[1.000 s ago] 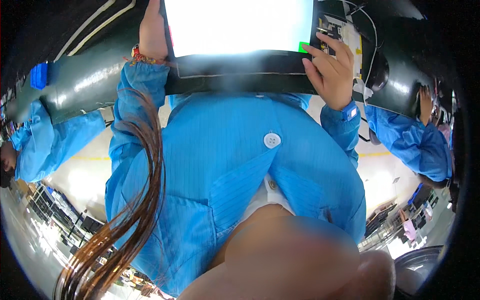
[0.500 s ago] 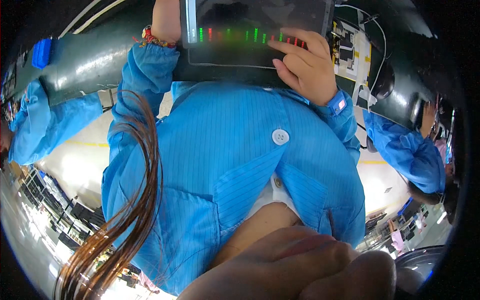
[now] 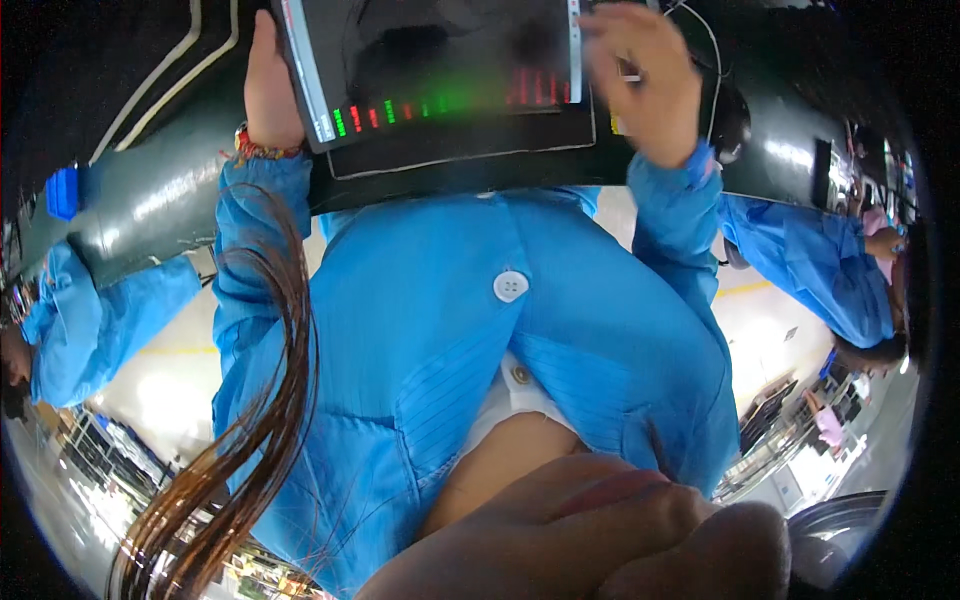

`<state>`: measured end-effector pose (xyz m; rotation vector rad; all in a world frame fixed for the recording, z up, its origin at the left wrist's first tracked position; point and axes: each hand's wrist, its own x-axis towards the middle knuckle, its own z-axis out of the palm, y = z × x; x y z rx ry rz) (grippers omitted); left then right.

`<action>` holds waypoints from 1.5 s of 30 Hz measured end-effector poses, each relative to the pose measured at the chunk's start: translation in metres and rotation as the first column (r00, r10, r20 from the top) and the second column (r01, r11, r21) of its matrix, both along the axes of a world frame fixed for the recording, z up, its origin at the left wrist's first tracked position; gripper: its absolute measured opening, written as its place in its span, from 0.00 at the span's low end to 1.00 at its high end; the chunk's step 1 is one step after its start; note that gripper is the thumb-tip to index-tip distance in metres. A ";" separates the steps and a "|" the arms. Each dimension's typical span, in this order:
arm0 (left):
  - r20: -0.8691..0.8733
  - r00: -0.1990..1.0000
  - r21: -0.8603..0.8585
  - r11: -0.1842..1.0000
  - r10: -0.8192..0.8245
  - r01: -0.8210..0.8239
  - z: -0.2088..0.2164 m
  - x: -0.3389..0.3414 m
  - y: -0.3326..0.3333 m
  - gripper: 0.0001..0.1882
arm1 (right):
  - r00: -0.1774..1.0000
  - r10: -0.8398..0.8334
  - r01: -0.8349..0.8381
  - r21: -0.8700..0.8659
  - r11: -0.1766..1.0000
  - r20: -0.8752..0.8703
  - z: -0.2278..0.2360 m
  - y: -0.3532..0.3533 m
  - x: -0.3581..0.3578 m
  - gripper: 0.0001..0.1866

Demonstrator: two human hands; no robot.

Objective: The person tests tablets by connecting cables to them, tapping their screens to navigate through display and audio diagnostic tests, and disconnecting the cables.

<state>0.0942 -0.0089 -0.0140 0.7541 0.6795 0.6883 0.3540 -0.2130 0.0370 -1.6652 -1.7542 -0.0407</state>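
A dark flat display panel (image 3: 440,60) lies tilted at the top of the view, with a row of small green and red marks along its near edge. Against its left edge is my left hand (image 3: 274,95), one digit pointing up and the other fingers hidden behind the panel; it appears to grip that side. My right hand (image 3: 650,80) is beside the panel's right edge, its fingers smeared by motion, so I cannot tell whether it touches the panel. Beneath the panel, a black mat (image 3: 460,147) with a pale outline shows.
The dark green worktable (image 3: 170,205) stretches to both sides. A blue bin (image 3: 62,193) stands at far left. White cables (image 3: 165,85) run at upper left. Blue-sleeved co-workers sit on the left (image 3: 110,330) and right (image 3: 810,270).
The panel has shifted left and turned slightly in view. My left hand has come into sight at its left edge. My right hand has left the screen's lower part for its right edge.
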 end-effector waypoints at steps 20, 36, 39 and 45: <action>-0.221 0.956 0.065 0.981 0.192 -0.182 0.014 0.018 0.005 0.30 | 0.974 -0.074 0.024 -0.226 0.974 -0.215 -0.022 0.020 0.065 0.09; -0.381 0.857 0.217 0.934 0.348 -0.282 0.016 0.027 0.002 0.29 | 0.971 0.089 -0.123 -0.141 0.982 -0.222 -0.023 0.009 0.064 0.09; -0.411 0.814 0.177 0.911 0.411 -0.371 0.023 0.029 -0.004 0.28 | 0.960 0.140 -0.168 -0.101 0.980 -0.244 -0.028 0.015 0.063 0.08; -0.369 0.857 0.174 0.933 0.359 -0.316 0.016 0.021 0.003 0.28 | 0.951 0.151 -0.186 -0.111 0.976 -0.269 -0.027 0.016 0.063 0.08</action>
